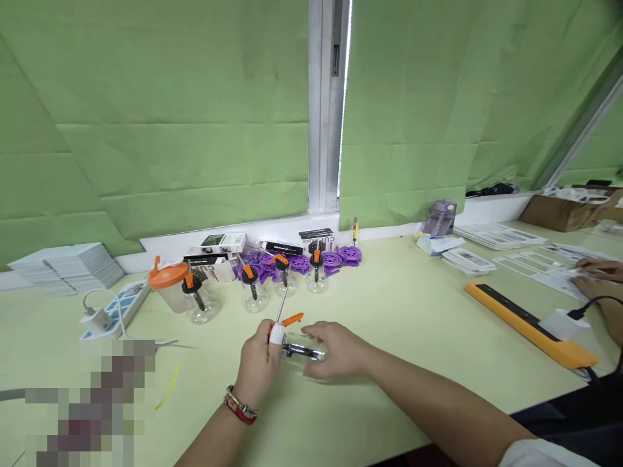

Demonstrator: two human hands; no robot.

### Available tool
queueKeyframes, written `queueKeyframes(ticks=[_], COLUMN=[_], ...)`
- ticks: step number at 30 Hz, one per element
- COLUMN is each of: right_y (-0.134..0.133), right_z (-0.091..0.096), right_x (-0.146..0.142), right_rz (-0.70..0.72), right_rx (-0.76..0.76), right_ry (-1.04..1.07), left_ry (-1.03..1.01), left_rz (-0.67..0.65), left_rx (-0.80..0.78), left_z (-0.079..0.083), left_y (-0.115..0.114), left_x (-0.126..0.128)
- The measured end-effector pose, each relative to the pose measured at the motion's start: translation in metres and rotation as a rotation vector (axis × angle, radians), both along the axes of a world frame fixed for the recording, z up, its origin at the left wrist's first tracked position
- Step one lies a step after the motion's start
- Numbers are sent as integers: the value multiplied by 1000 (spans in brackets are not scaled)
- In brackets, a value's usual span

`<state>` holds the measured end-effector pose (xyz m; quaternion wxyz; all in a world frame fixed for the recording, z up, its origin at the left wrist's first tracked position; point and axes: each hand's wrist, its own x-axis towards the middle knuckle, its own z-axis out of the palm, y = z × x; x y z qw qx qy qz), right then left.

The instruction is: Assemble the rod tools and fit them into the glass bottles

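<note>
A clear glass dispenser bottle (302, 348) lies tilted on its side between my hands, just above the table. It has a dark tube inside, an orange lever and a thin metal spout pointing up and away. My left hand (260, 353) is closed around its top end, where a white piece shows at the thumb. Around the glass body curl the fingers of my right hand (338, 350). Similar bottles with black tops and orange levers stand beyond: one at the left (202, 308), others nearer the middle, such as this upright bottle (317, 277).
Purple plastic discs (332, 261) and small boxes (221, 245) line the wall. At left are an orange-lidded container (170, 285), a white power strip (121, 311) and stacked white boxes (68, 269). An orange power strip (525, 321) lies right, near another person's hands (601, 279) over papers.
</note>
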<state>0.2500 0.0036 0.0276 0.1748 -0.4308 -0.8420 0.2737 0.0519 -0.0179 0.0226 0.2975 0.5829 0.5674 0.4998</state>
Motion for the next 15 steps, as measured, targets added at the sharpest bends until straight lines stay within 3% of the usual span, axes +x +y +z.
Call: queueKeyframes(ticks=[6, 9, 12, 15], right_y=[-13, -15, -9, 7], right_z=[-19, -30, -35, -40], right_x=[-4, 3, 18, 45], right_rz=[-139, -154, -204, -280], right_rx=[867, 1199, 1242, 1046], right_ry=[-271, -276, -220, -158], left_ry=[25, -48, -122, -138], left_rz=[1, 19, 51, 68], left_rx=[-329, -393, -424, -399], left_z=[-4, -2, 2, 2], left_y=[8, 8, 6, 5], left_x=[5, 6, 2, -5])
